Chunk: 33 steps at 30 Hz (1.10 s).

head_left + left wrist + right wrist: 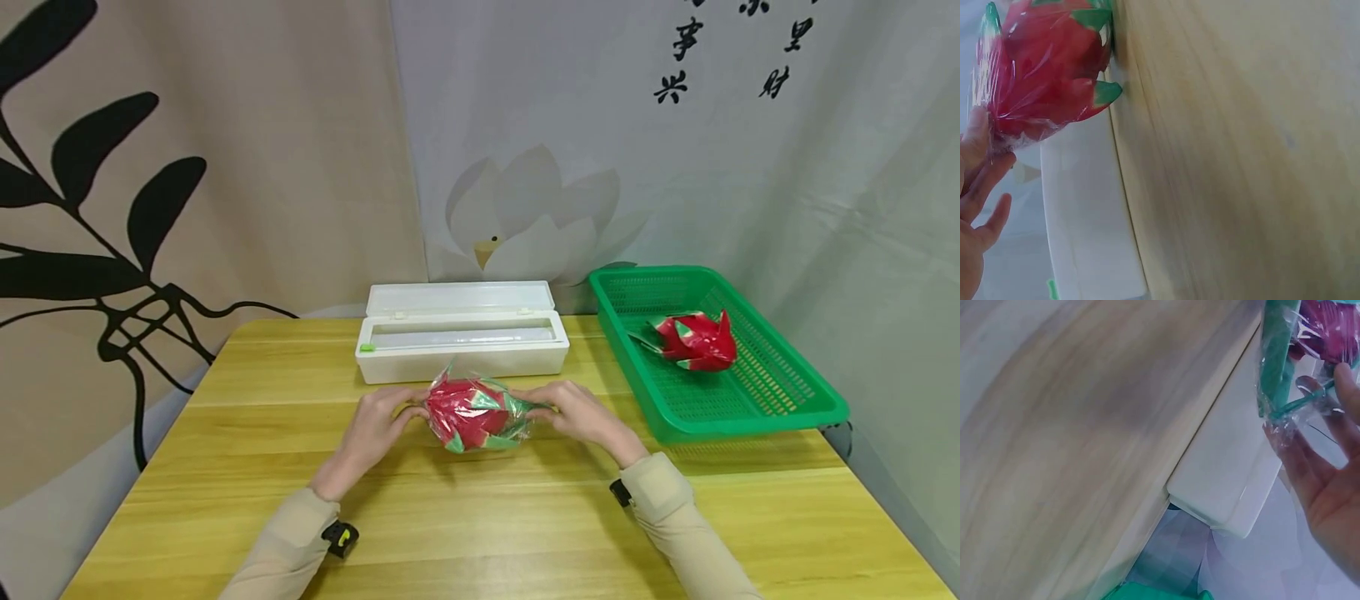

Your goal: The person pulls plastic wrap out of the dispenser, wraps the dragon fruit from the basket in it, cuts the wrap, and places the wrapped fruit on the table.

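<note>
Between the two hands is a red dragon fruit (471, 414) with green scale tips, wrapped in clear plastic film. My left hand (381, 425) pinches the gathered film at the fruit's left end; in the left wrist view the fingertips (999, 167) grip the crumpled wrap (1029, 132). At the leafy right end my right hand (573, 410) pinches the film, and the right wrist view shows the thumb and fingers around the twisted plastic (1291, 419) near the green leaves (1277, 356).
Behind the fruit stands a white film dispenser box (461, 364) with its lid raised, a roll (465, 337) inside and a green slider at its left. On the right, a green basket (667, 429) holds another dragon fruit (697, 342). The wooden table (480, 533) meets a curtain behind.
</note>
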Each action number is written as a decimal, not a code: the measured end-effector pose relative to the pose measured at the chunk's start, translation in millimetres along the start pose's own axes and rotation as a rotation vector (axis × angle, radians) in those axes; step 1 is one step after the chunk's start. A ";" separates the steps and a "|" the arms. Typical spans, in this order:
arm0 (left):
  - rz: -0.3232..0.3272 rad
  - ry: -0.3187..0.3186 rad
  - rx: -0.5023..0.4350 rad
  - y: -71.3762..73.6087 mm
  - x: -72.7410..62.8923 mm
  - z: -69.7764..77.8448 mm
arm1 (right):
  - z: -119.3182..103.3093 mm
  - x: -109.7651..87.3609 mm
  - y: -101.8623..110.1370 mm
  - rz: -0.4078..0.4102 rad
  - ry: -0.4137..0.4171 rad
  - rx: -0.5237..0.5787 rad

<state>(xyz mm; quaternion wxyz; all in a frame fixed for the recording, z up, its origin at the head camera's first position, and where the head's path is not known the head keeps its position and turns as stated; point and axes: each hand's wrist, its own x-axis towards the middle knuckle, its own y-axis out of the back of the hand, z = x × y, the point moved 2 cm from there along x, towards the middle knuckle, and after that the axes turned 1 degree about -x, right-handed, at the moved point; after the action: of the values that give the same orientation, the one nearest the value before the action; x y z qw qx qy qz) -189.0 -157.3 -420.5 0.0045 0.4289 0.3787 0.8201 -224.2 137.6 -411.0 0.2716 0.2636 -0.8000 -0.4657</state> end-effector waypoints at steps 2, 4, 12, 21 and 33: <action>0.005 -0.008 -0.002 -0.3 -0.3 0.6 | 0.4 -0.2 0.0 -0.009 -0.004 0.008; 0.008 -0.012 -0.004 -0.5 -0.6 0.5 | 0.8 -0.2 -0.3 -0.016 -0.006 0.017; -0.035 -0.010 0.022 -2.0 -4.5 -0.4 | 5.7 0.0 -7.4 -0.075 -0.017 0.067; -0.161 0.042 0.083 1.0 -6.7 4.3 | 5.6 -1.4 -5.9 -0.091 -0.070 0.135; -0.158 0.133 0.061 -0.8 -9.0 7.7 | 16.6 -14.5 2.9 -0.140 -0.146 0.416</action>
<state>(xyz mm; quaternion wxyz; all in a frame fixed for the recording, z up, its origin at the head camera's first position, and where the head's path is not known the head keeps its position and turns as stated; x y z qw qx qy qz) -178.1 -155.0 -424.6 0.0309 0.3425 0.4354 0.8319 -225.6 158.6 -418.1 0.1198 0.3341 -0.8761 -0.3263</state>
